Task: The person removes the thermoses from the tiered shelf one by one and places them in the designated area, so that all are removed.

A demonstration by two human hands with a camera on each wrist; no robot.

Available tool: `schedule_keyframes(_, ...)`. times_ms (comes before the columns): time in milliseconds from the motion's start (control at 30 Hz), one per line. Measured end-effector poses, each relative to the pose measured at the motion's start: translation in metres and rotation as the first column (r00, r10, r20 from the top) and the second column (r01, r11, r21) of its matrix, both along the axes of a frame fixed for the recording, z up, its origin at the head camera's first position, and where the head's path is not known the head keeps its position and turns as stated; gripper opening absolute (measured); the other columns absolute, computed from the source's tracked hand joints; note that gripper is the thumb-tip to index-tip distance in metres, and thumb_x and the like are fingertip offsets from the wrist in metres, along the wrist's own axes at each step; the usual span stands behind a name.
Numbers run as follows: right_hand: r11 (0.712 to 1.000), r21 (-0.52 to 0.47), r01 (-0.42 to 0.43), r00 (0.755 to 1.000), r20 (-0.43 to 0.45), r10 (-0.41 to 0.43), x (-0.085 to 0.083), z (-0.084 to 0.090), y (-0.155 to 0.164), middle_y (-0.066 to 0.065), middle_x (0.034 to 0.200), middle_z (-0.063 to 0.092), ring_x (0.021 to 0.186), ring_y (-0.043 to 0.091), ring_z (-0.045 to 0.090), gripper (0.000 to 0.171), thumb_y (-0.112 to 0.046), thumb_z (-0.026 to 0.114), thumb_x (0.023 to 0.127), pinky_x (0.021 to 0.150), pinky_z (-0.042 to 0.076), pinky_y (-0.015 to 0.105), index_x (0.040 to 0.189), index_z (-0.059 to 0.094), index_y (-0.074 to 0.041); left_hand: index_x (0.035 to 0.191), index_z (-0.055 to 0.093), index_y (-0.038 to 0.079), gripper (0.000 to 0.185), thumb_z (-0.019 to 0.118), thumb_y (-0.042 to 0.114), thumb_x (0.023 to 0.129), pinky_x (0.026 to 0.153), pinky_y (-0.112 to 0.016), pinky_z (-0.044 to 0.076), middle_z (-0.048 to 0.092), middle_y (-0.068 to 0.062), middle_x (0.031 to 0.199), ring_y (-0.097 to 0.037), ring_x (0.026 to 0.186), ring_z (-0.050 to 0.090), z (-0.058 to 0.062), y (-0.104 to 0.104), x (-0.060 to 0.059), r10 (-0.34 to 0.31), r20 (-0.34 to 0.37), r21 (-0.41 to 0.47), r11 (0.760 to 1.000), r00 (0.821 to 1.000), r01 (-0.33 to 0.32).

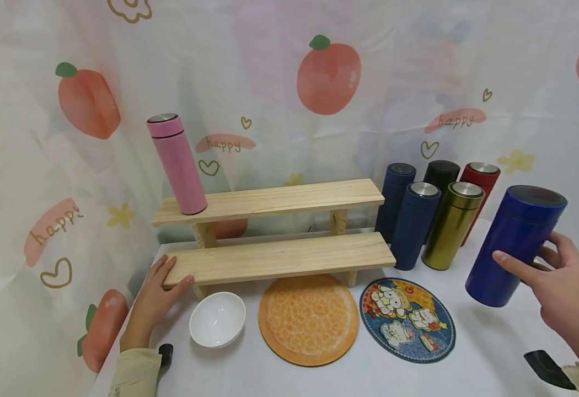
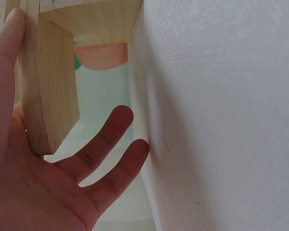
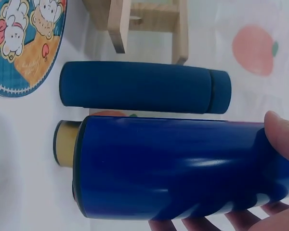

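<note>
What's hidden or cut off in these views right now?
- Blue flask: its base is cut off in the right wrist view; the right hand covers part of its side.
- Black flask: mostly hidden behind the navy flask and gold flask, head view.
- Left hand: palm side hidden, head view.

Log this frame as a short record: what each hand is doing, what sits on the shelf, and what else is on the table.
left hand: open, fingers resting on the left end of the lower shelf board
right hand: holds the blue flask, tilted, lifted off the table
upper shelf board: pink flask, upright at its left end
flask group, right of shelf: two navy, one black, one red, one gold flask
front of shelf: white bowl, orange mat, cartoon mat
table: white cloth
</note>
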State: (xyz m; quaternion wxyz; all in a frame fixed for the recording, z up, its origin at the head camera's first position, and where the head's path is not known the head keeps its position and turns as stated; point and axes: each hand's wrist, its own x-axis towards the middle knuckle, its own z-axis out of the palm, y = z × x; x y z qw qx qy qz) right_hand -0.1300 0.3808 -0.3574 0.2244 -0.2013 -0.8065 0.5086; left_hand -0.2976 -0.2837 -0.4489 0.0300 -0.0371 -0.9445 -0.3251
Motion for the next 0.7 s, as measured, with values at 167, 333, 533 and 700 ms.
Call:
schedule_keyframes(167,1.000,0.011,0.013,1.000,-0.008,-0.013,-0.008,-0.005,0.005,0.028,0.175,0.002,0.154,0.062,0.007,0.092,-0.032,0.064,0.108,0.113,0.011,0.080,0.174,0.000,-0.022,0.169,0.026,0.004,0.097,0.066,0.061,0.101,0.123,-0.070,0.019,0.008,-0.022,0.177,-0.051,0.159,0.012,0.000,0.000,0.000,0.005,0.003,-0.002,1.000,1.000,-0.004)
schedule_keyframes(333,0.999,0.020,0.034,0.999,-0.027,-0.033,-0.023,-0.010,0.011,0.026,0.176,0.008,0.156,0.057,0.014,0.090,-0.031,0.065,0.108,0.117,0.018,0.072,0.174,0.005,-0.020,0.171,0.024,0.007,0.100,0.065,0.064,0.100,0.123,-0.070,0.019,0.007,-0.020,0.178,-0.051,0.160,0.012,-0.001,-0.001,0.000,0.016,0.023,-0.001,1.000,1.000,-0.016)
schedule_keyframes(533,0.999,0.023,0.043,0.999,-0.030,-0.043,-0.043,-0.019,0.026,0.025,0.176,0.009,0.157,0.056,0.014,0.090,-0.031,0.065,0.108,0.116,0.020,0.075,0.174,0.005,-0.017,0.170,0.024,0.007,0.100,0.065,0.064,0.100,0.123,-0.070,0.019,0.007,-0.020,0.178,-0.050,0.160,0.012,-0.002,-0.001,0.000,0.017,0.021,0.000,1.000,1.000,-0.017)
schedule_keyframes(700,0.999,0.039,0.036,0.999,-0.024,-0.035,-0.058,-0.026,0.042,0.024,0.177,0.005,0.157,0.057,0.012,0.091,-0.033,0.063,0.108,0.113,0.020,0.079,0.173,0.002,-0.012,0.170,0.026,0.006,0.098,0.066,0.063,0.101,0.123,-0.069,0.019,0.009,-0.020,0.177,-0.050,0.160,0.013,-0.001,-0.001,0.000,0.015,0.000,0.005,1.000,1.000,-0.015)
